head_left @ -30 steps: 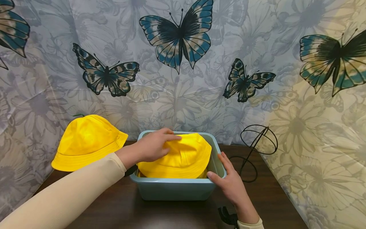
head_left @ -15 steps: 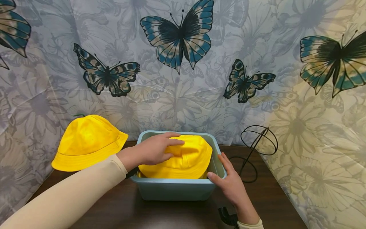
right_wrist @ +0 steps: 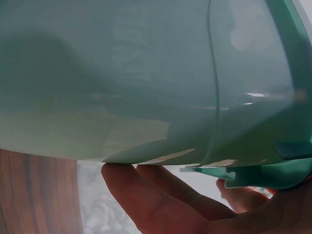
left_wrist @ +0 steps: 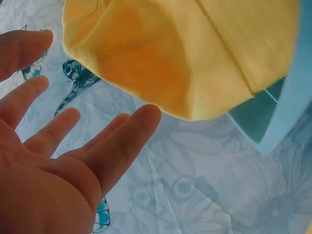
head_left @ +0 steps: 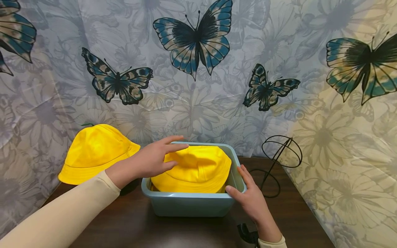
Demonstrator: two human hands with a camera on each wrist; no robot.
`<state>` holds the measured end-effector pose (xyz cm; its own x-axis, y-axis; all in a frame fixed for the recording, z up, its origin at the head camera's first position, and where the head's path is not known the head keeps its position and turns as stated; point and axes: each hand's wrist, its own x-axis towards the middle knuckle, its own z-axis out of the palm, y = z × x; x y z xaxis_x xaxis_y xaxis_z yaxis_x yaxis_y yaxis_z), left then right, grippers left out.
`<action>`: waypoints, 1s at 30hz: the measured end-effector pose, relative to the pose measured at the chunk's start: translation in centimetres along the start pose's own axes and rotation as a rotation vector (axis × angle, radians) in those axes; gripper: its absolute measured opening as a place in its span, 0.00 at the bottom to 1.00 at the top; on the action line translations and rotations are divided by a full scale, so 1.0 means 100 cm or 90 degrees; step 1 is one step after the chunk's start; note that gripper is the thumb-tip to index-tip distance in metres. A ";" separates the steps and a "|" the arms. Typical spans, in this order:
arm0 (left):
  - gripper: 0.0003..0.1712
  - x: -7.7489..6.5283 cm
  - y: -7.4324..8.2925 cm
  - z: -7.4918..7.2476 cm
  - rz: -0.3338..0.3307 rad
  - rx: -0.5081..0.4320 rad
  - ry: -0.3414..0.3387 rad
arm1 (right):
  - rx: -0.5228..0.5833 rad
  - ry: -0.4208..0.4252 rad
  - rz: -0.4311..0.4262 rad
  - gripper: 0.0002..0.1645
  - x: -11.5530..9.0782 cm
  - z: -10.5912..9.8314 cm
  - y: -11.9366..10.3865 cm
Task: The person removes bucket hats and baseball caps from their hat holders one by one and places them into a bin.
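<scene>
A yellow bucket hat lies crown up in a light blue plastic basin, its crown slightly dented. Over the basin's left side is my left hand, fingers spread and holding nothing. In the left wrist view, the spread fingers are beside the hat's crown; whether a fingertip touches it I cannot tell. My right hand grips the basin's front right corner, thumb at the rim. The right wrist view shows fingers against the basin's outer wall.
Another yellow bucket hat sits at the back left of the dark wooden table, a bit of green showing behind its top. A black wire stand is right of the basin. A butterfly-print cloth hangs close behind.
My left hand has drawn back to the left, off the top of the hat in the basin. That hat and my right hand stay in place.
</scene>
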<state>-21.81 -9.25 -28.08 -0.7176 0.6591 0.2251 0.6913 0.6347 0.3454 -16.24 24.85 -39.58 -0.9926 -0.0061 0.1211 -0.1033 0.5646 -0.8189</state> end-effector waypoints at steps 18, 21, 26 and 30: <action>0.37 -0.057 -0.049 -0.011 -0.134 0.072 0.083 | -0.003 -0.001 -0.003 0.52 0.000 0.001 -0.001; 0.35 -0.070 -0.062 -0.020 -0.165 0.080 0.094 | -0.006 0.000 -0.003 0.52 0.000 0.001 -0.001; 0.31 -0.089 -0.086 -0.034 -0.192 0.087 0.109 | -0.006 0.001 -0.003 0.52 0.000 0.001 0.000; 0.32 -0.102 -0.104 -0.049 -0.215 0.086 0.118 | -0.003 0.000 -0.004 0.51 0.001 0.001 0.000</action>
<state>-22.09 -24.59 -29.55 -0.9008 0.3282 0.2843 0.4100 0.8585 0.3079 -16.31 24.78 -39.66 -0.9920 -0.0097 0.1256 -0.1088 0.5686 -0.8154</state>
